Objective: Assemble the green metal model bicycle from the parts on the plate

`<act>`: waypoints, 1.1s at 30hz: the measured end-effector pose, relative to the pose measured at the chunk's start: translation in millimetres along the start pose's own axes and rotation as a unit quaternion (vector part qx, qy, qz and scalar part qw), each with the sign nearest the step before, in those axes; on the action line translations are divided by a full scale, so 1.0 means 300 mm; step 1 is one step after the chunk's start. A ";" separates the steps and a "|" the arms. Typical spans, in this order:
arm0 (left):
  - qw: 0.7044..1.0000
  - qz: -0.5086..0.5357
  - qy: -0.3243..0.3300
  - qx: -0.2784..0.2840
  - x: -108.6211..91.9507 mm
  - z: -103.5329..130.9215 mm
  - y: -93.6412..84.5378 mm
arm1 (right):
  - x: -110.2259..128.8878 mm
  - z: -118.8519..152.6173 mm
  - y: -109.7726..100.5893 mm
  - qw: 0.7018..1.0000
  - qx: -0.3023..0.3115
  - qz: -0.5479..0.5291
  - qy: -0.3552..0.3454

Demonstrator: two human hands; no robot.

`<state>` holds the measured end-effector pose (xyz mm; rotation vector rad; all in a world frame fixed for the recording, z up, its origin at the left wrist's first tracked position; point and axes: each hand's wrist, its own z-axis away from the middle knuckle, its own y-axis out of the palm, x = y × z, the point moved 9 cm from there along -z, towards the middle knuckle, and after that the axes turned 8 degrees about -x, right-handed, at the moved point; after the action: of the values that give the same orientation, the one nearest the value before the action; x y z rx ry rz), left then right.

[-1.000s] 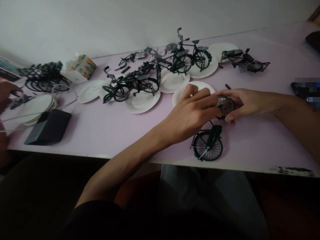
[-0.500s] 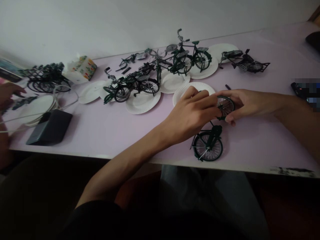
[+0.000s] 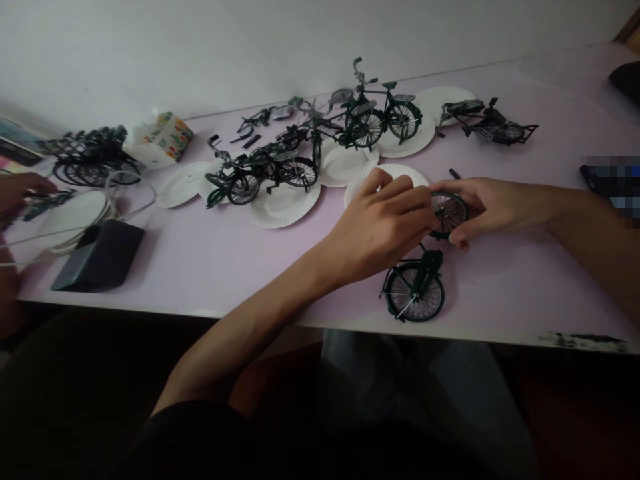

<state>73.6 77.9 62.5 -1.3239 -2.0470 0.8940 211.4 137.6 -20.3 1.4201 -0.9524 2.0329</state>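
Note:
A dark green model bicycle [image 3: 416,292] lies near the table's front edge, one spoked wheel toward me. Over its far part bends my left hand [image 3: 387,223], its fingers curled on the bicycle; what exactly the fingertips pinch is hidden behind the knuckles. From the right, my right hand [image 3: 483,210] grips the far wheel [image 3: 450,215] between thumb and fingers. The middle of the frame is mostly covered by my left hand. Just beyond my hands lies a white paper plate [image 3: 357,181], partly covered by my left hand.
Several model bicycles [image 3: 300,170] stand among paper plates along the back. Another bicycle [image 3: 500,130] lies at back right. On the left are a dark box-shaped device [image 3: 100,253], cables, a tissue box [image 3: 165,139], a row of bicycles [image 3: 93,157] and another person's hand [image 3: 23,190].
My hands and the bicycle stay almost in place. The front fork and wheel look nearly the same, and the other person's hand at far left has shifted slightly.

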 end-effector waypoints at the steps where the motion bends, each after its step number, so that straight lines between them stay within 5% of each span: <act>1: 1.000 0.003 -0.004 0.001 0.002 0.000 0.000 | -0.001 0.000 0.001 1.000 0.003 0.001 0.000; 33: 0.996 0.072 -0.048 0.019 0.001 -0.001 -0.005 | 0.008 0.007 0.009 1.000 0.002 -0.014 0.003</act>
<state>73.0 77.7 64.0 -1.4479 -2.0146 1.0735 209.8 134.3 -18.2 1.4219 -0.9202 2.0182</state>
